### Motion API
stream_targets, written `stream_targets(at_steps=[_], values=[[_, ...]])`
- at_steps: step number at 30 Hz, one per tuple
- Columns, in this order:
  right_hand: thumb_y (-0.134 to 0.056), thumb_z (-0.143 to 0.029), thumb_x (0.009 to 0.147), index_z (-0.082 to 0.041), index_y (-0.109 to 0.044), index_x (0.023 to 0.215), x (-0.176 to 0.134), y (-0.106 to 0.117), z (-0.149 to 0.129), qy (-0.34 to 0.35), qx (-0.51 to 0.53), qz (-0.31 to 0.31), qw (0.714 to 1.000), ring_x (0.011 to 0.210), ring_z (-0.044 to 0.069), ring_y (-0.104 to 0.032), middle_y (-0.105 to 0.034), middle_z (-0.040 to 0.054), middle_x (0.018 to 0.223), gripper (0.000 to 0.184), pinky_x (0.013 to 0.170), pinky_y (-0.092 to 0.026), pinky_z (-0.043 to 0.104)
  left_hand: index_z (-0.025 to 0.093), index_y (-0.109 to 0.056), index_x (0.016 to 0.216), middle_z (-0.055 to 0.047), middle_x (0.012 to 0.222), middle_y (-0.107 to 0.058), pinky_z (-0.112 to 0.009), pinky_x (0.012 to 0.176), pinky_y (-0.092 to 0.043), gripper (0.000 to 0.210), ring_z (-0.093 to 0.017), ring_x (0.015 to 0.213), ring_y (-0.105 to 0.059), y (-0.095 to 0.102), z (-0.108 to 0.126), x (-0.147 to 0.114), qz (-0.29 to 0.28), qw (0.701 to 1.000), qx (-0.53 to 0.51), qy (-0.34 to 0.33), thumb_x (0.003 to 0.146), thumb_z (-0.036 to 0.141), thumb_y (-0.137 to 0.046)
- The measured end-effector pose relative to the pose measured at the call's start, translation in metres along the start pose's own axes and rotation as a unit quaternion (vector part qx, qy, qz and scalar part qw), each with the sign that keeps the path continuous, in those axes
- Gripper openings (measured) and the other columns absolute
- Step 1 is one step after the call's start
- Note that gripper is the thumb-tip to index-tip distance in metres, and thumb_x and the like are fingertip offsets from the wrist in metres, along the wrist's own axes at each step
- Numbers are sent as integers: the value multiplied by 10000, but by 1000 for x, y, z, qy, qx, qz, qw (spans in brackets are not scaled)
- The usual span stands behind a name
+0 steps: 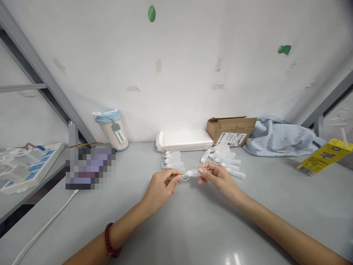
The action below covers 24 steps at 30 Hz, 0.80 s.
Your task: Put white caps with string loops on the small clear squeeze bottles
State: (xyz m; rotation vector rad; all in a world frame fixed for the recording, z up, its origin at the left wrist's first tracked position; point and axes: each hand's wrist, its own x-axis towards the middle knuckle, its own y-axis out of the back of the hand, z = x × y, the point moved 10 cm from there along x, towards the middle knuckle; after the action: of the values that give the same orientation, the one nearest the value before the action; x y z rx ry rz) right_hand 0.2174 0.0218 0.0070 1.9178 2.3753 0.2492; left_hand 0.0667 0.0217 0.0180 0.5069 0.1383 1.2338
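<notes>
Both hands hold one small translucent plastic tube (192, 172) with a white cord loop (185, 178) at its left end, just above the table. My right hand (216, 178) pinches the tube's right part between thumb and fingers. At the other end my left hand (162, 187) is closed in a pinch on the cord loop. A row of similar tubes (173, 161) with loops lies just beyond my left hand. More of these tubes (230, 162) lie in a looser pile behind my right hand.
Against the wall stand a stack of white flat packages (187, 140), an open cardboard box (230, 130) and a crumpled light-blue cloth (278, 136). A yellow drink carton (324, 157) is at right. A tumbler (114, 130), a blurred-out phone (92, 169) with cable and a power strip (33, 165) are left.
</notes>
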Motion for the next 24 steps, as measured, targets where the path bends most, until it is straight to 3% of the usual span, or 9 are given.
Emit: stream_targets(at_steps=[8,14,24], values=[[-498,-485,834,-188,-531,794,-1,-2,0,1,-36,-5,999,516,107,-419,-540,-29,541,301,517,-293,242,167,-611,791,5,672,-585,-212,506,-372,188,-87,492,-478,0,2,0,5,999,44,-27,852,237,-448],[-447,-499,856,-190,-493,793,-4,-10,4,-3,-82,-29,996,421,85,-331,-486,-53,477,319,426,-221,220,174,-601,811,-12,681,-603,-227,570,-365,192,-118,593,-498,-4,22,-6,3,981,145,-131,861,180,-416],[-407,-501,875,-200,-475,777,-8,-12,4,1,-103,-29,994,420,94,-352,-493,-50,457,324,443,-249,226,180,-565,789,-6,657,-573,-229,565,-364,197,-118,565,-478,-12,25,-10,-55,975,165,-135,866,184,-384]])
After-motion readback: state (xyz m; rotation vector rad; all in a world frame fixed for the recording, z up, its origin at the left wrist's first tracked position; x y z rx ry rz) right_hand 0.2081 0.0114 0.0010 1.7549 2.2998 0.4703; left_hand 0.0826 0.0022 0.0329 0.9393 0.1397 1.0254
